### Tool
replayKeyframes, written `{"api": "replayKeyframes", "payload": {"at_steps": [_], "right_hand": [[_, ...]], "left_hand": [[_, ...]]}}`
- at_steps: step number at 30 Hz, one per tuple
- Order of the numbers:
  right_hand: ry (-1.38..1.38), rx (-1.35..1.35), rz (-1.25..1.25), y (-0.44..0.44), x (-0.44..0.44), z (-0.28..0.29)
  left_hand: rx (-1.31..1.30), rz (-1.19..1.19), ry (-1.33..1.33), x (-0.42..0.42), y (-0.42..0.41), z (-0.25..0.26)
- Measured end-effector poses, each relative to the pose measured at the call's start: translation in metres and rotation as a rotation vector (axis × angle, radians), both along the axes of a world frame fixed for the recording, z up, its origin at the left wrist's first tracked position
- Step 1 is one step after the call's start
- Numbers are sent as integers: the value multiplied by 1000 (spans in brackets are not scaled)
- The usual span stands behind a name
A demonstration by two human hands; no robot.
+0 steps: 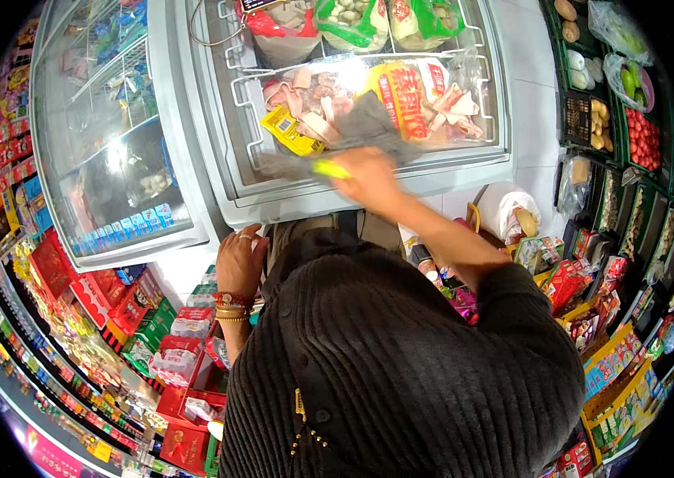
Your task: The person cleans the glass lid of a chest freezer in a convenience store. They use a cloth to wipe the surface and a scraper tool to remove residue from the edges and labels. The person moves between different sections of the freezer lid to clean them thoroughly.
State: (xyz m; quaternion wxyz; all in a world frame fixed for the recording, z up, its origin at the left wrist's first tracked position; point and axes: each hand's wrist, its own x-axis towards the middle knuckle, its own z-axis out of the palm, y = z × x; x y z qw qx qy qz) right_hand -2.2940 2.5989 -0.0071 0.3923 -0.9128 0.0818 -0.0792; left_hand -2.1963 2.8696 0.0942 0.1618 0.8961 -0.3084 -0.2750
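My right hand (pixel 367 179), blurred by motion, is closed on a grey cloth (pixel 373 128) over the front part of a chest freezer's glass top (pixel 456 156). A bright yellow-green thing (pixel 331 169) shows at its fingers; I cannot tell what it is. My left hand (pixel 242 251), with a ring and bracelets at the wrist, rests by the freezer's front edge (pixel 289 206), fingers bent and holding nothing visible. Pale cuts of meat (pixel 319 122), a yellow packet (pixel 292 132) and a yellow-and-red bag (pixel 394 95) lie below the glass.
A second glass-topped freezer (pixel 116 149) stands at the left. Green, red and white bags (pixel 352 24) lie farther back in the nearer one. Produce crates (pixel 642 137) line the right. Packed shelves (pixel 68 358) and stacked red cartons (pixel 184 448) are at the lower left.
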Motion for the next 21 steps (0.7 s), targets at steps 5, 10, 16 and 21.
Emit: {"api": "replayKeyframes", "payload": {"at_steps": [5,10,16,21], "right_hand": [[46,-300,-313,-139,-110,-15],[349,-470,-635,-199,-140,-22],[324,-264,-571,-104,-60,-9],[81,147,-235,4,40,3]], "left_hand": [[-11,-70,5,8,-16,-3],[21,-100,66,14,-21,-4],[69,-72,99,20,-30,-13],[-75,-109,117,24,-59,-22]]}}
